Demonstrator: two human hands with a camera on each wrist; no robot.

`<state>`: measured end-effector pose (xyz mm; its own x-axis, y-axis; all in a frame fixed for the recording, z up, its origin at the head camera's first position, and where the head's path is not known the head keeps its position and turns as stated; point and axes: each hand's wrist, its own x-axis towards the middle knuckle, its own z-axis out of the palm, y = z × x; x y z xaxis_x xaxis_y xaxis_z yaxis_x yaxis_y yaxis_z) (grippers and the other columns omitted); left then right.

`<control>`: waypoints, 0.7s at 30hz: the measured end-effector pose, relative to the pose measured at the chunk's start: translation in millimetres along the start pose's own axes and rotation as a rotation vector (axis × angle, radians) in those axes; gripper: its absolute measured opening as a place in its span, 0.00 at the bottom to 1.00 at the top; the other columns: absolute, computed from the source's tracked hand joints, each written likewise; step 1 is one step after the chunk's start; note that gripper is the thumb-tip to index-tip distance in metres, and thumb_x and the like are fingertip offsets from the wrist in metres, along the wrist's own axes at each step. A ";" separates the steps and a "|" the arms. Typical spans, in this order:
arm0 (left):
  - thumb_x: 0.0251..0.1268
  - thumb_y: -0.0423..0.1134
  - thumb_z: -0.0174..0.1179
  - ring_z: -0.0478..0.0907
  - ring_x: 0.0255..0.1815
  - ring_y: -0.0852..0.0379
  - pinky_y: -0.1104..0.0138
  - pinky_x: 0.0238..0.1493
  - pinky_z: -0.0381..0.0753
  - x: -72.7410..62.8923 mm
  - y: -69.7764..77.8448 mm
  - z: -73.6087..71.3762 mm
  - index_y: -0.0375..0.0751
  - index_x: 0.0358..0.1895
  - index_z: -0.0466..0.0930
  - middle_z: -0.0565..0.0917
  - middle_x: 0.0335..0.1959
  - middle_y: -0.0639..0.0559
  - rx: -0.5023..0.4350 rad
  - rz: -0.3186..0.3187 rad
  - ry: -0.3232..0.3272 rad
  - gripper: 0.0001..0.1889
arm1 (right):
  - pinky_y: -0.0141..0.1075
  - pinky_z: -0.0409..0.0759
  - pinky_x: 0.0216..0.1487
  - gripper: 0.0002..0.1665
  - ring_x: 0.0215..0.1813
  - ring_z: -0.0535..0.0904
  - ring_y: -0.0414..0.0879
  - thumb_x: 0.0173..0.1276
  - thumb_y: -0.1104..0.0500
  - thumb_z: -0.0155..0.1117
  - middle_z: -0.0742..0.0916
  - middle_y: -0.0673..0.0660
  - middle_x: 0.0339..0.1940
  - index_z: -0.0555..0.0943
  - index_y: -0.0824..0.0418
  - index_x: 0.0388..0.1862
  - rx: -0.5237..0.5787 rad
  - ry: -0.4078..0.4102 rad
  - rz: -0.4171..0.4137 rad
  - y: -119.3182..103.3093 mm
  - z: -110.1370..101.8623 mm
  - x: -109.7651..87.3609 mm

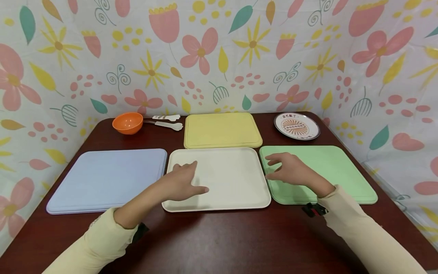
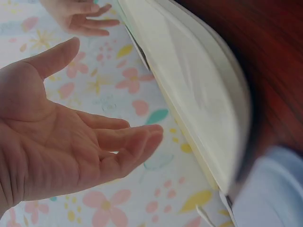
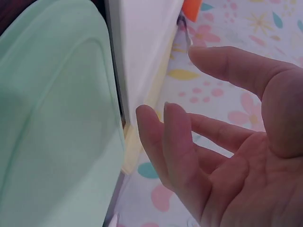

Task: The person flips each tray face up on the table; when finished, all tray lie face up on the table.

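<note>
White tray between two free hands.
Left to right: blue board (image 1: 113,180); left hand (image 1: 183,182), fingers relaxed, nothing held, above the left end of the white tray (image 1: 232,177), which lies mid-table, long axis side to side, mostly rightward of that hand; right hand (image 1: 291,170), loosely curved, likewise holding nothing, over the green board's (image 1: 337,171) left part. Left hand nearer the tray.

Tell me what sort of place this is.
Probably a staged tabletop work area: a dark table holds a white tray and an orange bowl, with a flower-patterned backdrop behind.
</note>
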<state>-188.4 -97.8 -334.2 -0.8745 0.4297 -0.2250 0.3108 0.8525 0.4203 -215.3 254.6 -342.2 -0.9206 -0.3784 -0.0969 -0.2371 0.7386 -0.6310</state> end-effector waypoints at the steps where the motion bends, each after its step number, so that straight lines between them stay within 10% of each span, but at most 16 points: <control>1: 0.66 0.60 0.60 0.54 0.74 0.31 0.45 0.70 0.62 1.0 4.4 1.5 0.29 0.78 0.48 0.61 0.75 0.35 -0.012 0.009 -0.001 0.50 | 0.39 0.84 0.33 0.39 0.45 0.87 0.57 0.62 0.59 0.72 0.81 0.74 0.58 0.69 0.73 0.69 0.010 0.007 0.008 1.3 -2.1 -2.9; 21: 0.68 0.45 0.59 0.71 0.68 0.45 0.56 0.67 0.69 31.1 88.0 38.1 0.35 0.77 0.53 0.68 0.72 0.42 -0.392 0.222 0.021 0.39 | 0.44 0.85 0.39 0.42 0.52 0.83 0.64 0.64 0.53 0.72 0.79 0.75 0.59 0.68 0.75 0.69 0.008 0.130 0.115 45.9 -46.2 -52.4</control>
<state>-174.1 2.0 -337.7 -0.8115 0.5795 -0.0755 0.3303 0.5614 0.7588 -192.4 334.1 -330.5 -0.9739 -0.2162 -0.0688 -0.1262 0.7683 -0.6275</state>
